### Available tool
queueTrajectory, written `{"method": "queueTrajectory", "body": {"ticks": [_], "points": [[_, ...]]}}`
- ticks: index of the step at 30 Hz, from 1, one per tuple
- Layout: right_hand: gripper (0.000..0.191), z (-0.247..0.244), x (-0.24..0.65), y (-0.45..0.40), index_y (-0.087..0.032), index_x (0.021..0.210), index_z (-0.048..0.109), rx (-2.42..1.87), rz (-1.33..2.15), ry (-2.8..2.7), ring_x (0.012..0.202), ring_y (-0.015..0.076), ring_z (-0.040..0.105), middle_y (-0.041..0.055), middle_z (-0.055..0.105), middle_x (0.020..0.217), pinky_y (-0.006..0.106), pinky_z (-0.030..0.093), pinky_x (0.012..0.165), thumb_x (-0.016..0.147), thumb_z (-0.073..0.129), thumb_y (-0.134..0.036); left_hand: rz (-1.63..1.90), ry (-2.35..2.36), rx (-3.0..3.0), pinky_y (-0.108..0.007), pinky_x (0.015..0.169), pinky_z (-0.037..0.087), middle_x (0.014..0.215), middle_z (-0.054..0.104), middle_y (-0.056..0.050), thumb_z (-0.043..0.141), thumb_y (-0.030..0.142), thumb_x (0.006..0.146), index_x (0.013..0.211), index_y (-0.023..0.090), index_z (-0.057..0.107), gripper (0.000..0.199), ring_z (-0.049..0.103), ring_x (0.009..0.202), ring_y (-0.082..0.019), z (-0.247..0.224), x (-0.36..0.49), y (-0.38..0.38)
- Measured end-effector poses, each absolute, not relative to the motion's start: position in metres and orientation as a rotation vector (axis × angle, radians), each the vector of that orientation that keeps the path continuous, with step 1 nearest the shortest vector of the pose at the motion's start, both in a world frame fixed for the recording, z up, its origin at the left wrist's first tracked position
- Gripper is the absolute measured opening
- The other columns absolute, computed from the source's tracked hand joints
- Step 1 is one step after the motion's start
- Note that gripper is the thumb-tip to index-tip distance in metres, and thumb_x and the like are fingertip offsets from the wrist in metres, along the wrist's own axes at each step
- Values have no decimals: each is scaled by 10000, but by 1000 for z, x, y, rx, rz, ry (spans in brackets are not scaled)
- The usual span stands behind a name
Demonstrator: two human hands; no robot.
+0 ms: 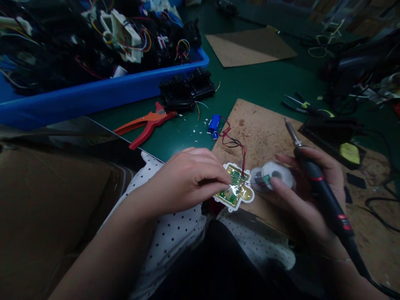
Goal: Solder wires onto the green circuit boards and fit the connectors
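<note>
A white-rimmed case with a green circuit board (233, 187) lies at the near edge of the brown board. My left hand (200, 177) is closed over its left side, fingertips pinched at the surface; what they grip is too small to make out. Red and black wires run from the case to a blue battery (214, 124). My right hand (315, 191) holds a black soldering iron (312, 171), tip pointing up and away. Its thumb and fingers also hold a small green piece (266, 179) on thin wires, in front of a solder spool (279, 175).
Red-orange pliers (150, 125) and black housings (187, 89) lie on the green table beside a blue tray (125, 85) of wired parts. Right of the brown board (259, 121) are an iron stand with yellow sponge (349, 153) and cutters (308, 108). Cardboard (250, 48) lies behind.
</note>
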State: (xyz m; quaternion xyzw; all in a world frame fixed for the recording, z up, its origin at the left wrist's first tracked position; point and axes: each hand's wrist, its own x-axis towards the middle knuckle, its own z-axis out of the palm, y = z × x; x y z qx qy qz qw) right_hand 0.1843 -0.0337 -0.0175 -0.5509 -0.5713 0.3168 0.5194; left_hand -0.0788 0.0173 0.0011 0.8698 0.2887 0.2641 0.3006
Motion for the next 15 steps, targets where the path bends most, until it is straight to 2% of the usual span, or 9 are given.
{"method": "queueTrajectory", "body": {"ticks": [4,10,15], "points": [[712,-17,185,-34,-309,1307,558,-1321,744,-1365,1175,245,662,31,655,1255,393,569,1018,680,859,-158,630,672,2255,-308,899,514,965,772,-17,643,175,933,957,194,748,110,670,962,-159,5,-82,15],[697,-15,183,-34,-332,1307,555,-1346,763,-1357,1175,272,657,35,654,1242,471,550,1043,696,852,-178,565,574,2188,-327,953,516,973,778,-25,640,171,921,977,236,739,131,694,983,-178,6,-83,15],[677,-15,182,-34,-336,1306,555,-1327,747,-1379,1173,265,658,30,644,1245,458,570,1024,713,837,-172,605,565,2199,-363,999,499,1158,747,-44,657,165,909,975,243,753,140,669,1086,-194,7,-83,15]]}}
